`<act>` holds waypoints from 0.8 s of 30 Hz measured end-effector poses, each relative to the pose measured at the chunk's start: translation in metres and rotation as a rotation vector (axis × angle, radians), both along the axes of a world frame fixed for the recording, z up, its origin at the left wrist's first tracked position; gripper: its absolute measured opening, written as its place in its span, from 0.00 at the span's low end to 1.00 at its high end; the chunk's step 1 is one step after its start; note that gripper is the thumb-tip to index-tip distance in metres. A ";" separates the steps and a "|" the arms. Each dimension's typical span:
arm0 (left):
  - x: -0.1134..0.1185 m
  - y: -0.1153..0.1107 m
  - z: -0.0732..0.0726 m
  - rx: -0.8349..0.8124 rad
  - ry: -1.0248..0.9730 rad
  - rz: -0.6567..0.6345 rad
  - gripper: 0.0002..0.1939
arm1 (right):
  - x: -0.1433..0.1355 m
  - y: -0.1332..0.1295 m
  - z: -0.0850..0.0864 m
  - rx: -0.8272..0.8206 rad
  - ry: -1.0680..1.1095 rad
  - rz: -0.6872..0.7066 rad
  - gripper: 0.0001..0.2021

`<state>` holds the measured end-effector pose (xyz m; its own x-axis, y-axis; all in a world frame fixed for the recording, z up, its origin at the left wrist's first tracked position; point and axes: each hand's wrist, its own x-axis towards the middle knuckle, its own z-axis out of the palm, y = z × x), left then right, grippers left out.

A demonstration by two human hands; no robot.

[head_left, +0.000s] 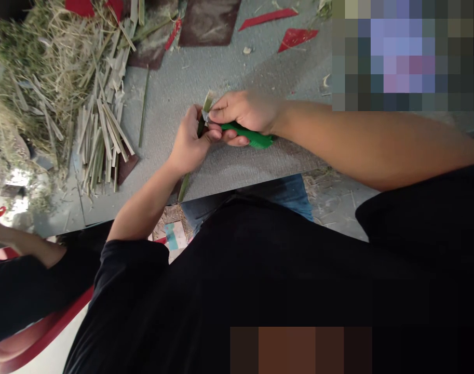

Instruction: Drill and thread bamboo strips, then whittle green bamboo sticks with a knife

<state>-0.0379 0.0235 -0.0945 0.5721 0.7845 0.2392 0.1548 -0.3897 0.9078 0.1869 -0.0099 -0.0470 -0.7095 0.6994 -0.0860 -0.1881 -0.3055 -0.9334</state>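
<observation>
My left hand (192, 140) is closed around a narrow green strip (185, 187) that looks like split bamboo. The strip runs under the hand, one end pointing away from me and the other reaching the table's near edge. In my right hand (246, 111) is a knife with a green handle (260, 139). Its short metal blade (205, 116) lies against the strip near the far end, beside my left fingers. Both hands meet just above the table, and my right thumb presses by the blade. The cutting edge is too small to make out.
A bundle of cut strips (102, 137) lies at left, against a heap of green and pale shavings (45, 62). Dark brown squares (207, 23) and red scraps (297, 39) lie on the grey table (170, 104). A co-worker's arm (30, 244) shows at far left, by a red chair (45, 332).
</observation>
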 end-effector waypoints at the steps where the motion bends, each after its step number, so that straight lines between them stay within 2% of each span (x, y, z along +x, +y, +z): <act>1: 0.000 0.002 -0.002 0.015 -0.004 0.015 0.32 | -0.002 0.000 -0.002 0.010 0.019 -0.043 0.23; 3: 0.000 0.004 -0.003 0.025 -0.001 0.017 0.32 | -0.002 0.001 -0.006 0.033 0.050 -0.073 0.24; 8: 0.002 -0.001 0.001 -0.049 0.018 -0.049 0.33 | 0.007 0.006 -0.010 0.027 0.007 0.098 0.22; 12: 0.004 -0.006 0.005 -0.058 -0.017 -0.051 0.33 | 0.011 0.007 -0.008 0.005 0.008 0.164 0.22; 21: 0.002 -0.008 0.001 -0.027 0.023 0.001 0.30 | 0.009 0.000 0.004 -0.043 -0.019 0.160 0.25; 24: -0.002 -0.004 -0.002 0.049 0.029 0.049 0.30 | 0.004 0.000 0.000 -0.029 -0.020 0.076 0.27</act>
<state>-0.0397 0.0197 -0.0964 0.5405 0.7995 0.2620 0.2012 -0.4252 0.8824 0.1909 -0.0094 -0.0471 -0.7585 0.6405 -0.1202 -0.1445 -0.3451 -0.9274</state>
